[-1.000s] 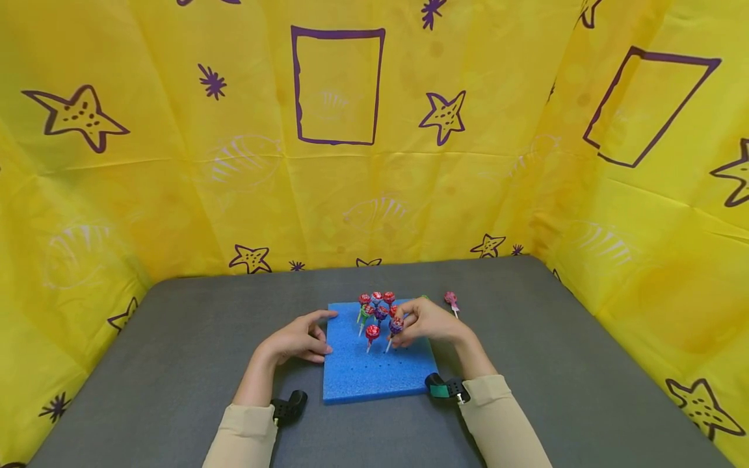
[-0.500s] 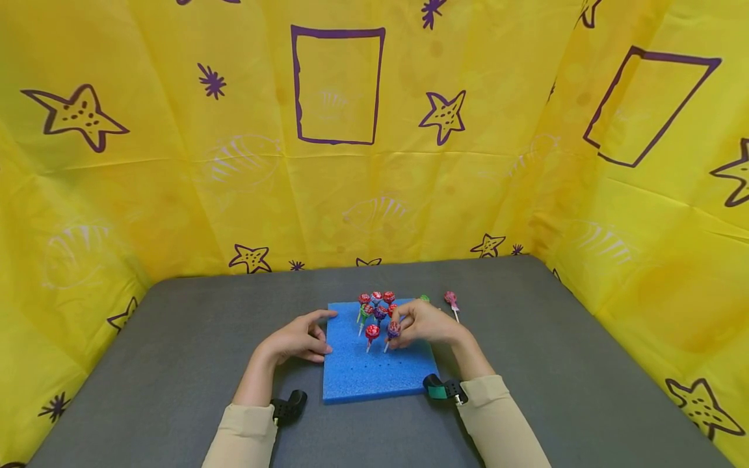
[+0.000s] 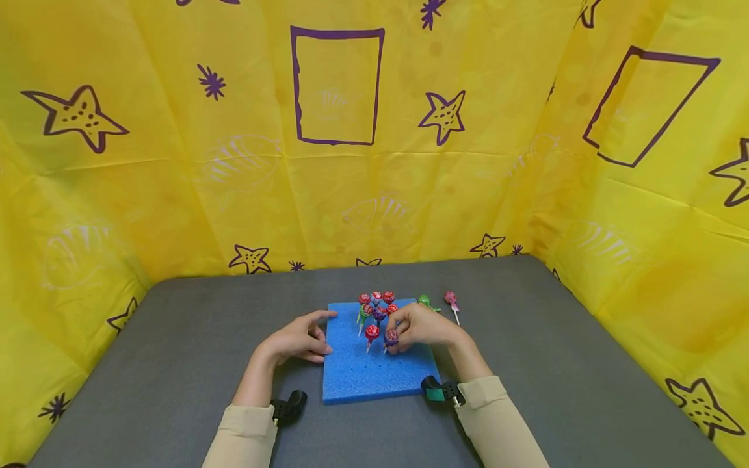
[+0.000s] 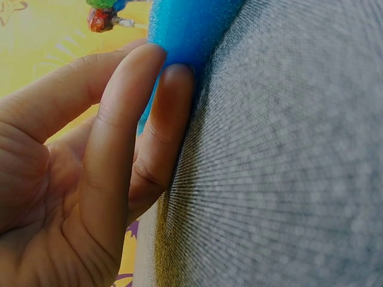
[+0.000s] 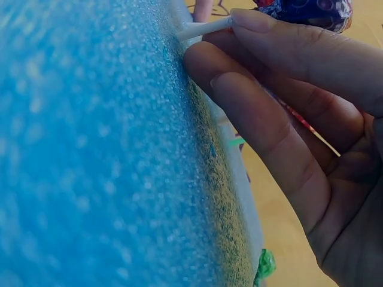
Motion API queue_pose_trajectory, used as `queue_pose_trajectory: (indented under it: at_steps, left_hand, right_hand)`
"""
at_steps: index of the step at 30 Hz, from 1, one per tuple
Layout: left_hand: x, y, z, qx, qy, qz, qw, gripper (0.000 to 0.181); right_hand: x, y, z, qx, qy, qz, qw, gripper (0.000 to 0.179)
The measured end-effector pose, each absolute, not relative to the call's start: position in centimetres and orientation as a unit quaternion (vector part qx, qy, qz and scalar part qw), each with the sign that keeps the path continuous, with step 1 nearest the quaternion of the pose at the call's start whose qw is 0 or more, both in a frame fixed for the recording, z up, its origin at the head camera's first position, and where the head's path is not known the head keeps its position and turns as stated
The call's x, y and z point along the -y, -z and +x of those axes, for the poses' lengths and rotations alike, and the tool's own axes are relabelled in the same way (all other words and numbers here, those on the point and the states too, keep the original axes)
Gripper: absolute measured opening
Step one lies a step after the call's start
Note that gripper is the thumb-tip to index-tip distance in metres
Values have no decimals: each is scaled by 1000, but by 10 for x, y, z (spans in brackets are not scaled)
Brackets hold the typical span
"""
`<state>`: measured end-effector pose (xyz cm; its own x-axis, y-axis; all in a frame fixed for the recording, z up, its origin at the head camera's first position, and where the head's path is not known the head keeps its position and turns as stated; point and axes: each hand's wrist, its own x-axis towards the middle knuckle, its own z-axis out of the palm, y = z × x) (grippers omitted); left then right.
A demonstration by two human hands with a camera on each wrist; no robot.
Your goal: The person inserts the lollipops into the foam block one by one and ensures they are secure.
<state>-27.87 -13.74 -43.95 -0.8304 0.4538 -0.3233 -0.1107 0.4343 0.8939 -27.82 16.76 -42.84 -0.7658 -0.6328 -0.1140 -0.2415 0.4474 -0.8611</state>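
Observation:
My right hand pinches the white stick of a purple-wrapped lollipop between thumb and fingertips. The stick's lower end meets the top of a blue foam board with rows of small holes; how deep it sits is unclear. My left hand rests fingertips against the board's left edge, its index finger and thumb spread apart. Further back, several lollipops stand upright in the foam, among them a red one left of the held one and a green one.
A green lollipop lies behind my right hand at the board's back right corner. Farther right, a pink lollipop lies on the grey table. Yellow patterned cloth surrounds the table's back and sides.
My right hand has moved down and slightly left with the purple lollipop, whose head now sits lower, near the board. The green lollipop behind shows more. My left hand has stayed put.

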Motion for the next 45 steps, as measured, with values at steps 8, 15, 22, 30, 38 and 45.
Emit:
queue_pose_trajectory:
  at_steps: [8, 15, 22, 30, 38, 45]
  left_hand:
    - [138, 440, -279, -801, -521, 110, 271, 75]
    - [138, 439, -279, -801, -522, 108, 274, 75]
    - [138, 441, -279, -798, -526, 112, 272, 77]
    - [139, 443, -280, -799, -526, 113, 269, 77]
    - [138, 442, -280, -800, -524, 112, 268, 77]
    - [138, 441, -279, -804, -520, 108, 266, 77]
  right_hand:
    - [-166, 431, -277, -828, 443, -271, 209, 4]
    - [-167, 429, -276, -833, 442, -259, 209, 5]
    - [-172, 424, -275, -830, 452, -245, 214, 9]
    - [-183, 417, -275, -827, 469, -238, 199, 12]
    - [-205, 413, -276, -833, 484, -219, 157, 19]
    - [-227, 412, -277, -840, 499, -193, 90, 25]
